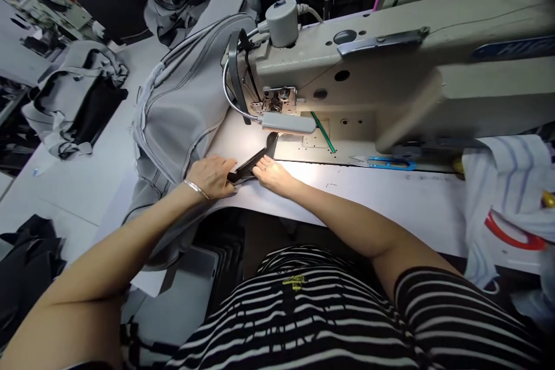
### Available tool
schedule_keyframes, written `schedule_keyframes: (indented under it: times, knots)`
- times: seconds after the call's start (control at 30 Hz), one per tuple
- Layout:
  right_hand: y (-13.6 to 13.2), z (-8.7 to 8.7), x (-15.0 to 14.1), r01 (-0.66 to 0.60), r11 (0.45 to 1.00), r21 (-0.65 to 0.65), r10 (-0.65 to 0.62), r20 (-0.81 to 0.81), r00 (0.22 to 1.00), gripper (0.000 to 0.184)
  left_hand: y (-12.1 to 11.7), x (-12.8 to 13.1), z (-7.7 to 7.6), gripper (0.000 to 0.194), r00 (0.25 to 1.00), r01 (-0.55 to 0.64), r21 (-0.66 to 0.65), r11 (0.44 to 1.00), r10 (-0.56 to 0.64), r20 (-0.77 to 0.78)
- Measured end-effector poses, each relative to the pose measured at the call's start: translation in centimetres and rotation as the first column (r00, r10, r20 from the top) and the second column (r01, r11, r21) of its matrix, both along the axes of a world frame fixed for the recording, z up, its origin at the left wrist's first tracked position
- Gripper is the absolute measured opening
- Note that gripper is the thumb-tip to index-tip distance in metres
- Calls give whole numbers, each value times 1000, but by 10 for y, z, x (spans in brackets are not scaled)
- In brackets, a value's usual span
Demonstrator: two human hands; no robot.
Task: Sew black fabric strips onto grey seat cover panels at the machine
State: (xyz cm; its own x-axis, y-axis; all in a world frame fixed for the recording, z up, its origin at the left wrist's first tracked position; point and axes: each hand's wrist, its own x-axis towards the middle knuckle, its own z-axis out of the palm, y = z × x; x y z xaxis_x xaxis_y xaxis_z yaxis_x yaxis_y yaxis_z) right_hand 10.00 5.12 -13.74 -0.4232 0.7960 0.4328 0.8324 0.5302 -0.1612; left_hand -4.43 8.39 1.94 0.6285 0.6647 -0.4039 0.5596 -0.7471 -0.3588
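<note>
A narrow black strap (256, 159) lies on the white table (390, 196), running up toward the needle area of the beige sewing machine (390, 75). My left hand (212, 176), with a thin bracelet at the wrist, has its fingers curled onto the strap's near end and rests against a heap of grey fabric (177, 110). My right hand (272, 174) lies just right of the strap, fingers pressed flat on its edge. A small lamp (288, 122) on a bent neck lights the spot under the machine head.
Blue thread snips (390, 163) and a green stick (323, 133) lie on the machine bed. A white striped bag (507, 196) sits at the right. More grey and black fabric (73, 98) lies at the left, and another sewing machine (47, 8) stands far left.
</note>
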Motion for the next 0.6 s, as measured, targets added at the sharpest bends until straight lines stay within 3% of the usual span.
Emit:
schedule_keyframes:
  times: [0.07, 0.13, 0.27, 0.4, 0.53, 0.6]
  knots:
    - [2, -1, -2, -7, 1000, 6, 7, -5, 1000, 20, 5, 22, 12, 45, 994, -45, -76, 996, 37, -102]
    - [1, -2, -2, -16, 1000, -4, 16, -2, 1000, 20, 12, 48, 11, 50, 987, -82, -111, 990, 65, -145]
    - [0, -1, 0, -31, 998, -52, 32, 26, 999, 23, 29, 89, -15, 40, 989, -144, -119, 982, 142, -27]
    - [1, 1, 0, -30, 997, -73, 32, 16, 999, 24, 36, 94, -39, 21, 952, -209, -161, 965, 238, 190]
    - [1, 2, -2, -32, 996, -78, 33, 12, 999, 26, 38, 86, -54, 18, 879, -286, -234, 929, 352, 321]
    - [1, 2, -2, -23, 998, -61, 24, 8, 1000, 26, 40, 82, -61, 19, 861, -195, -236, 952, 281, 423]
